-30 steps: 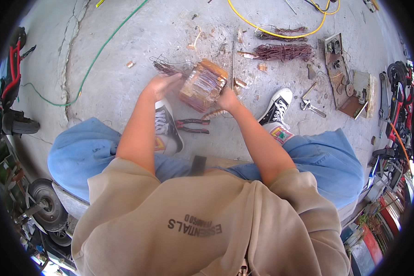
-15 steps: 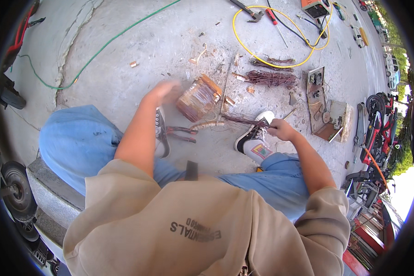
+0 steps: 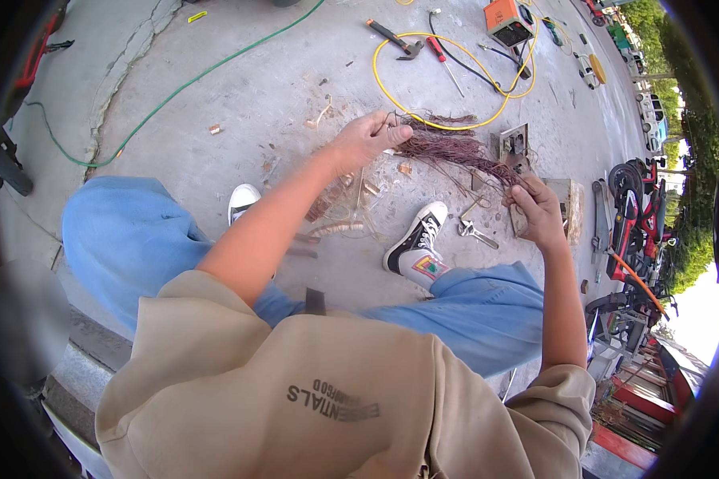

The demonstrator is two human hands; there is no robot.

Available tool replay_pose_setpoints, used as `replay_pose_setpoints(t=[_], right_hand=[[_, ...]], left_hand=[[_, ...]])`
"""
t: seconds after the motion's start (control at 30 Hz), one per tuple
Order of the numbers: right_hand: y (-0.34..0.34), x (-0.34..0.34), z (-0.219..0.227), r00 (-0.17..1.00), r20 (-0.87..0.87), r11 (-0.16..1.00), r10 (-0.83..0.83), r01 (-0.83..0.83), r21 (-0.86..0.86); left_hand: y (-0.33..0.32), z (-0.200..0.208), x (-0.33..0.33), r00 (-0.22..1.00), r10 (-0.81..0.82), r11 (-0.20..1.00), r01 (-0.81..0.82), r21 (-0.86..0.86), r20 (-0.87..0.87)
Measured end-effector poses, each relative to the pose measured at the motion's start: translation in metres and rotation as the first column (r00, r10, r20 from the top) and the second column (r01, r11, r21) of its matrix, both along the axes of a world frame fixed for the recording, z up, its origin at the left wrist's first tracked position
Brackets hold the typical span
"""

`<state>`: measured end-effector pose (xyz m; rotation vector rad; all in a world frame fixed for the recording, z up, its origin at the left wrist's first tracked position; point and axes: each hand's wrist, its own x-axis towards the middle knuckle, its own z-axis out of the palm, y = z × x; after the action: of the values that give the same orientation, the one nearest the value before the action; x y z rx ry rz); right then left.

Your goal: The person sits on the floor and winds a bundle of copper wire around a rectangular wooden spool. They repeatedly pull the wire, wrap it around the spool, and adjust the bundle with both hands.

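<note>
A loose bundle of thin reddish-brown wire [image 3: 483, 165] stretches between my hands above the concrete floor. My left hand [image 3: 367, 142] is closed at its left end, thumb and fingers pinching the strands. At the right end, my right hand [image 3: 537, 211] is closed on the gathered wire. More reddish-brown wire [image 3: 455, 120] lies on the floor just beyond the held bundle, partly overlapped by it. Below my right hand, near my shoe, rests an adjustable wrench [image 3: 478, 232]. My left forearm covers much of the brown block and the red-handled tool.
A hammer [image 3: 395, 40], a red-handled screwdriver [image 3: 445, 65] and a yellow hose [image 3: 378, 76] lie ahead, near an orange machine [image 3: 509, 24]. An opened metal casing [image 3: 567, 203] stands on the right. A green hose [image 3: 192, 72] crosses the floor at left.
My right hand has lifted the wire and moved right and away from me. My left hand has moved right from beside the brown block and now grips the wire. The wrench has come into view.
</note>
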<state>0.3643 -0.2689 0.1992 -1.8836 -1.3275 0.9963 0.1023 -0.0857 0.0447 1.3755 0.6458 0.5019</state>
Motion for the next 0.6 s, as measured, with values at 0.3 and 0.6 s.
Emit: replay_pose_setpoints(t=[0.3,0.6], right_hand=[[0.125,-0.147,-0.153,0.894,-0.426,0.986,-0.141,0.166,0.022],[0.166,-0.155,-0.196,0.979,-0.205,0.996,-0.011,0.028,0.080]], left_hand=[[0.108,0.063,-0.092,0.780,0.625,0.108,-0.139,0.984,0.042],[0.102,0.169,-0.106,0.367,0.335,0.432,0.758,0.488,-0.868]])
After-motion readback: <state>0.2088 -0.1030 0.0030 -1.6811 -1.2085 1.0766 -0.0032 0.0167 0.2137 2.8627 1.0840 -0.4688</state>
